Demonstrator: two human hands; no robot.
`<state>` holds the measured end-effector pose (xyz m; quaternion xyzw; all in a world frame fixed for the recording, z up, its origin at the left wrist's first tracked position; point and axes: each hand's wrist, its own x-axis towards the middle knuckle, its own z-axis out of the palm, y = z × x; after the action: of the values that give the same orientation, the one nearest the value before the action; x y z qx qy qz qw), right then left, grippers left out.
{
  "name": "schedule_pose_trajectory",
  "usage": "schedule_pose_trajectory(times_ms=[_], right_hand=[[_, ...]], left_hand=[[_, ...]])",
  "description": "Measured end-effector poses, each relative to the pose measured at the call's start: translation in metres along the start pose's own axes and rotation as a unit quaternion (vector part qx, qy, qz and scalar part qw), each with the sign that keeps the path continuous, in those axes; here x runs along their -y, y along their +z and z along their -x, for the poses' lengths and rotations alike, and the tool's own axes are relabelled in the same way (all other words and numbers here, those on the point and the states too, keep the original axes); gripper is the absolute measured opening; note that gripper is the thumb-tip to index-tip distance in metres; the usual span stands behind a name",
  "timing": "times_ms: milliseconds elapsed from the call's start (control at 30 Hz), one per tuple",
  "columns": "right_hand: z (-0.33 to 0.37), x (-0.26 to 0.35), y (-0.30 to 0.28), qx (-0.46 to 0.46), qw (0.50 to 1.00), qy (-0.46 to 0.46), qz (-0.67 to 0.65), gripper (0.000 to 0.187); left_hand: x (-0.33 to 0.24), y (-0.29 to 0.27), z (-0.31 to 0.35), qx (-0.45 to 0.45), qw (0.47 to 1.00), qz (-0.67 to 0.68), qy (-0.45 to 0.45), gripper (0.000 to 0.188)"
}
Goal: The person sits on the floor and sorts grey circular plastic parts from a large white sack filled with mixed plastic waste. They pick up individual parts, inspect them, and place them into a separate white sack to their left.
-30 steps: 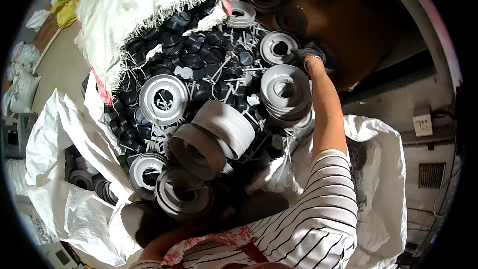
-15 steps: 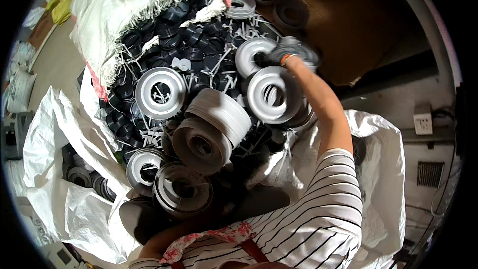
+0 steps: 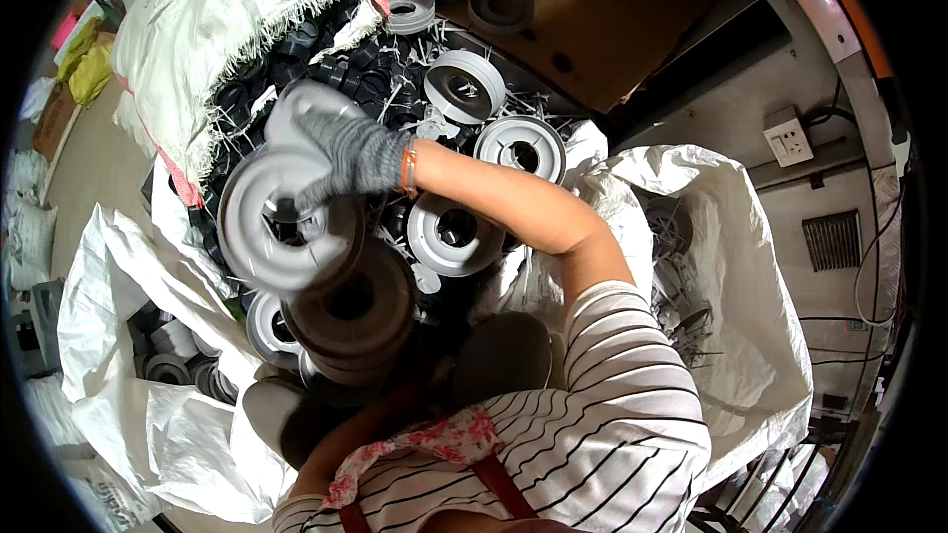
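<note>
My right hand [image 3: 357, 155], in a grey knit glove, reaches left across the pile. Its fingers and thumb are closed on a pale grey plastic ring [image 3: 237, 227], blurred by motion, with a wide flange and a central hole. Another blurred pale ring [image 3: 301, 104] lies against the fingers on the far side. Just below, a shaded stack of similar rings [image 3: 351, 336] stands tilted near my lap. My left forearm [image 3: 348, 442] comes in from below, and its hand is hidden in shadow beside the stack. More pale rings [image 3: 520, 128] lie to the right of the hand.
Black plastic caps [image 3: 370, 84] and thin white offcuts spill from a white woven sack [image 3: 227, 30]. Open white sacks stand at the left [image 3: 178, 434] and right [image 3: 746, 266], both holding plastic parts. Behind lies a brown cardboard sheet [image 3: 602, 30] with dark rings on it.
My right hand has swung from the far right of the pile to the left, now on a ring there. The view has shifted slightly right, and the tall ring stack has tilted and moved left.
</note>
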<state>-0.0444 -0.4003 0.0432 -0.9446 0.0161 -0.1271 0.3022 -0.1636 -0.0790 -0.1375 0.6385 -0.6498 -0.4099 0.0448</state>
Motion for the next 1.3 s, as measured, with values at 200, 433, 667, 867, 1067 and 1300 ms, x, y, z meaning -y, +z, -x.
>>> schedule_pose_trajectory(times_ms=[200, 433, 667, 867, 1067, 1300], right_hand=[[0.042, -0.085, -0.072, -0.194, 0.951, 0.219, 0.1, 0.056], [0.121, -0.243, -0.033, -0.11, 0.923, 0.312, -0.195, 0.093], [0.039, -0.076, -0.031, 0.088, 0.959, 0.163, -0.214, 0.04], [-0.004, -0.24, -0.069, -0.264, 0.932, 0.244, 0.034, 0.037], [-0.049, -0.356, -0.078, -0.188, 0.846, 0.422, 0.265, 0.091], [-0.119, -0.414, -0.084, -0.09, 0.847, 0.463, 0.246, 0.103]], left_hand=[[0.006, -0.001, 0.004, -0.012, 1.0, 0.027, -0.001, 0.092], [0.006, 0.003, -0.003, -0.015, 0.999, 0.048, 0.012, 0.093], [0.007, -0.001, -0.007, -0.021, 0.997, 0.068, -0.009, 0.095], [0.011, -0.001, -0.018, -0.032, 0.994, 0.107, 0.012, 0.096], [0.012, -0.002, -0.019, -0.022, 0.987, 0.157, 0.007, 0.097], [0.02, -0.019, -0.028, -0.021, 0.977, 0.211, -0.018, 0.099]])
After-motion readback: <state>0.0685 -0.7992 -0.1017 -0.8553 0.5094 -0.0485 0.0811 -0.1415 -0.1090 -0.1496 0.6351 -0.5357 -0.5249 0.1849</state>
